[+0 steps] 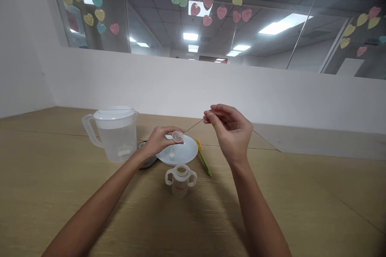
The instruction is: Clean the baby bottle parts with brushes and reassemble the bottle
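My left hand (pixel 163 140) pinches a small round translucent bottle top (pixel 177 136) and turns its round opening towards me. A thin wire brush (pixel 193 126), looped at its upper end, is held between the thumb and fingers of my right hand (pixel 230 130). The wire slants down to the left and its lower end meets the opening; the bristles cannot be made out. Below the hands stands an upright two-handled baby bottle (pixel 180 182), its mouth uncovered. A white straw weight (pixel 171 155) shows over the white bowl (pixel 188 150); whether it rests there or hangs, I cannot tell.
At the left stands a lidded clear pitcher (pixel 116 134). A dark round dish (pixel 147 164) is partly covered by my left forearm and the bowl. Right of the bowl lies a green-handled brush (pixel 205 162) with a yellow head. Behind the wooden table (pixel 301 200) rises a white wall (pixel 169 84).
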`<act>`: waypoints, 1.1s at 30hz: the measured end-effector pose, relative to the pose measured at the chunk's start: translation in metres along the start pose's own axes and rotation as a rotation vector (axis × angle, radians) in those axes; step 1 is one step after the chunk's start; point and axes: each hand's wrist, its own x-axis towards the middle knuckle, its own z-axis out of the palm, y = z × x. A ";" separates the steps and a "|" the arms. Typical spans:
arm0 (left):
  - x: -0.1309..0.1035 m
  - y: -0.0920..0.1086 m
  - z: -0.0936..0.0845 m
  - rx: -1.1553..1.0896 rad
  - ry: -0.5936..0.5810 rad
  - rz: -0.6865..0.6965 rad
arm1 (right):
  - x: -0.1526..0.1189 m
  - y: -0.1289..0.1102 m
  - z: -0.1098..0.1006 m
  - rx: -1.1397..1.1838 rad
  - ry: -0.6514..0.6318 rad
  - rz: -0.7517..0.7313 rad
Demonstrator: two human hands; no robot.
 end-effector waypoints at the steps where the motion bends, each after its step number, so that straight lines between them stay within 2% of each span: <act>1: 0.000 0.000 0.000 0.002 0.004 0.009 | 0.000 0.000 0.000 0.000 -0.002 0.001; 8: 0.000 0.000 0.001 0.017 -0.002 0.065 | -0.001 -0.003 0.001 0.015 -0.024 0.003; 23: 0.001 -0.001 0.000 0.005 -0.018 0.054 | -0.001 0.000 0.002 -0.007 -0.018 -0.024; 29: 0.000 0.001 0.000 0.005 -0.013 0.058 | -0.004 0.002 0.007 -0.014 -0.059 -0.015; 33: -0.001 0.004 0.001 0.022 -0.058 0.057 | -0.009 0.008 0.012 -0.049 -0.110 -0.038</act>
